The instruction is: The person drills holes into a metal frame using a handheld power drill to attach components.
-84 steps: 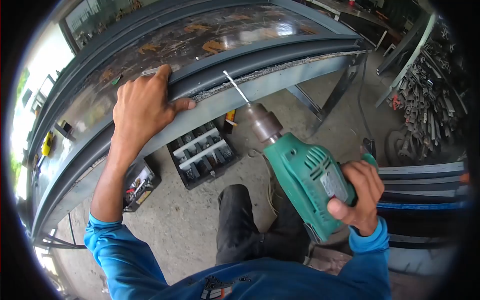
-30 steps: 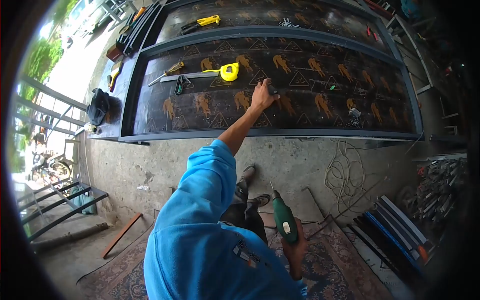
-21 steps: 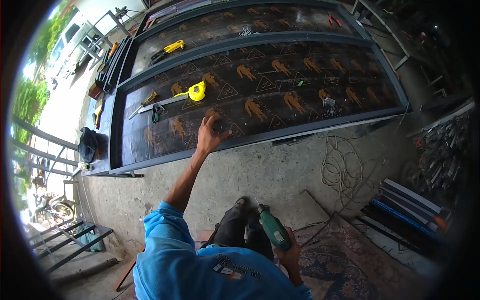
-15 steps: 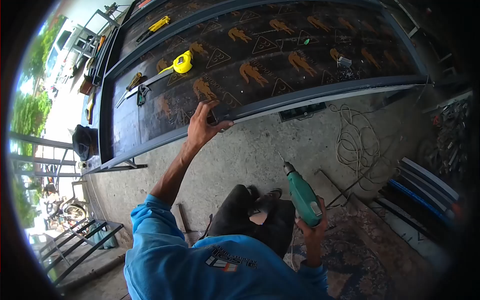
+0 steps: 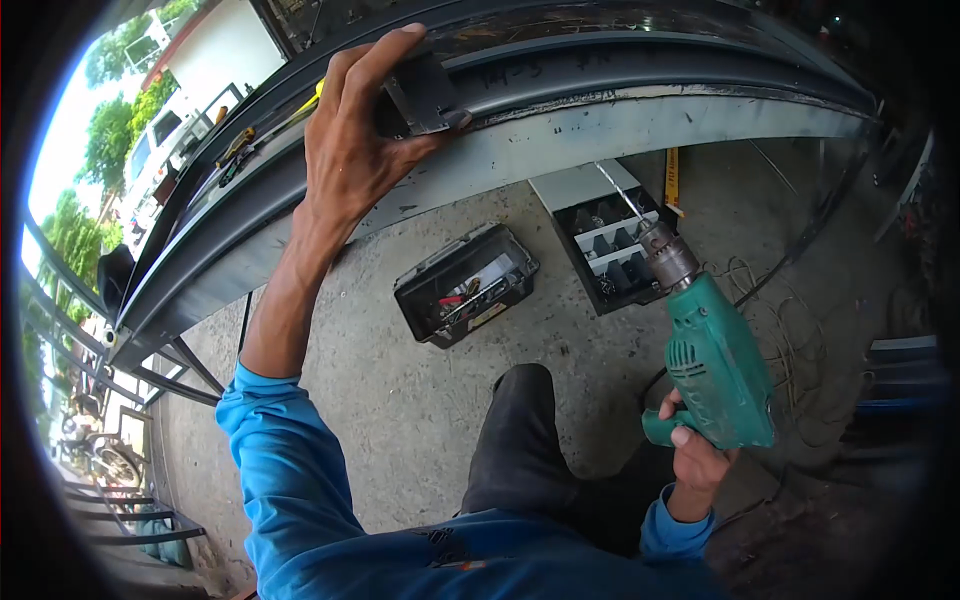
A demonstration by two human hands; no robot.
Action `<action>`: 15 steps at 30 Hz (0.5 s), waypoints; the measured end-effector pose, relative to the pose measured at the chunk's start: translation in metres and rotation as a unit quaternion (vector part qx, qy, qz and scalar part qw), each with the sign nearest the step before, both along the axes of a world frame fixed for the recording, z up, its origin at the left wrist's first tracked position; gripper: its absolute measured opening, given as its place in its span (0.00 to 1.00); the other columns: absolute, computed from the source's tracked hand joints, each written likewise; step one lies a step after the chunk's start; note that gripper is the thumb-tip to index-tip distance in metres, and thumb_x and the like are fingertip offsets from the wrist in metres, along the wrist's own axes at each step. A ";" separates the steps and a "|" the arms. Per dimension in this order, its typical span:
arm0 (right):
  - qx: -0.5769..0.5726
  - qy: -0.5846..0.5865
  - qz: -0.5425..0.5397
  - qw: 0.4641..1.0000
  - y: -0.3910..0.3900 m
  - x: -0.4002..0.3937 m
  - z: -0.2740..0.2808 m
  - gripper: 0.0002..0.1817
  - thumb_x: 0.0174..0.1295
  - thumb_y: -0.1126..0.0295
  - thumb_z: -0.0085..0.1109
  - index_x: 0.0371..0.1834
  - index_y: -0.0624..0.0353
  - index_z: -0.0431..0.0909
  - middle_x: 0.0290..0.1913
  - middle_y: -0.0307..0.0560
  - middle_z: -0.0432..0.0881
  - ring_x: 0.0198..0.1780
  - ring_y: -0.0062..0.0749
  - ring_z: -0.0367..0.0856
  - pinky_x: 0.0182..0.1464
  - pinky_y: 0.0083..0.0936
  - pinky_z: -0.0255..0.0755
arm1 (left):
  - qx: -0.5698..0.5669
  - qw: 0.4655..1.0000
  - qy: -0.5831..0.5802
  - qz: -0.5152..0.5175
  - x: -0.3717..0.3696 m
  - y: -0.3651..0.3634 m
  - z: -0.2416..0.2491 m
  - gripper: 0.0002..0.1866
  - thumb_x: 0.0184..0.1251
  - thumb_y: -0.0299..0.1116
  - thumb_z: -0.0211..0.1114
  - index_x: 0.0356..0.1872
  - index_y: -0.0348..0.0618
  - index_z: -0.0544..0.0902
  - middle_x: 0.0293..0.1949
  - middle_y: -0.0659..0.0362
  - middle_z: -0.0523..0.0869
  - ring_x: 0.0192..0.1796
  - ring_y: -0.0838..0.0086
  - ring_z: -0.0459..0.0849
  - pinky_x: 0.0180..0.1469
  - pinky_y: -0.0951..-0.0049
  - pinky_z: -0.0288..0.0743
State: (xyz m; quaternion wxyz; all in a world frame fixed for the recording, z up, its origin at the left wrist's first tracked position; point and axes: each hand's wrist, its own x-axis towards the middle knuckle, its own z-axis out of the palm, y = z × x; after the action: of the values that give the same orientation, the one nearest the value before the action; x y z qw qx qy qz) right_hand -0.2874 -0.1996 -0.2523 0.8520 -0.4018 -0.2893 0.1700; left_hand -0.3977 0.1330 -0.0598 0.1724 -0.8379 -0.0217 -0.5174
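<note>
Right hand [image 5: 698, 455] wraps the drill [image 5: 722, 360], whose bit [image 5: 621, 190] slants up-left toward the frame [image 5: 640, 76], while the left hand [image 5: 350, 150], nearer that frame, pinches a dark block [image 5: 425, 88] well apart from the bit

Half a second ago the left hand [image 5: 350, 150] has its fingers over the panel; now its fingers and thumb pinch a dark metal piece [image 5: 420, 95] at the front rail [image 5: 600, 72]. The right hand [image 5: 695, 450] has brought the green drill [image 5: 720, 365] from low by the legs up near the rail's pale underside [image 5: 530, 145], though bit contact is hard to judge. An open toolbox [image 5: 512, 293] comes into view, the parts organizer [image 5: 568, 190] more fully.
</note>
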 end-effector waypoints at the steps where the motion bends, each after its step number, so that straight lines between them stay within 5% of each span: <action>1: -0.010 -0.018 -0.004 1.000 0.002 0.000 -0.006 0.33 0.42 0.80 0.61 0.59 0.69 0.69 0.46 0.58 0.78 0.44 0.42 0.77 0.41 0.35 0.75 | -0.015 0.999 -0.025 -0.019 0.003 0.006 -0.006 0.37 0.35 0.43 0.83 0.54 0.48 0.80 0.48 0.56 0.79 0.48 0.67 0.82 0.51 0.67 0.82; 8: -0.072 -0.016 -0.062 0.995 0.000 -0.023 -0.001 0.38 0.37 0.73 0.65 0.57 0.64 0.62 0.41 0.49 0.75 0.33 0.32 0.79 0.38 0.26 0.76 | 0.083 0.990 -0.031 -0.110 0.005 0.015 -0.016 0.44 0.27 0.48 0.82 0.55 0.48 0.80 0.44 0.55 0.79 0.47 0.65 0.81 0.45 0.67 0.81; 12: -0.069 0.006 -0.113 0.991 -0.004 -0.032 -0.004 0.37 0.36 0.74 0.64 0.57 0.64 0.64 0.40 0.49 0.75 0.33 0.33 0.79 0.37 0.26 0.76 | 0.031 0.973 -0.221 -0.065 -0.067 0.006 -0.016 0.40 0.41 0.36 0.82 0.61 0.43 0.75 0.53 0.56 0.71 0.56 0.66 0.78 0.58 0.65 0.81; 15: -0.086 -0.013 -0.085 0.993 -0.010 -0.029 -0.011 0.38 0.37 0.77 0.61 0.60 0.64 0.67 0.41 0.53 0.78 0.36 0.37 0.78 0.41 0.31 0.74 | -0.101 0.977 -0.189 -0.010 -0.123 0.022 -0.015 0.39 0.44 0.31 0.80 0.63 0.47 0.73 0.56 0.56 0.69 0.56 0.66 0.78 0.60 0.64 0.80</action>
State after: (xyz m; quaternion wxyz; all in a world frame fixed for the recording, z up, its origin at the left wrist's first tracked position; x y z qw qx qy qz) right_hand -0.3165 -0.2094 -0.2636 0.8217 -0.4991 -0.2497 0.1161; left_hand -0.5206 0.1550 -0.0746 0.0739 -0.7384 -0.0976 -0.6632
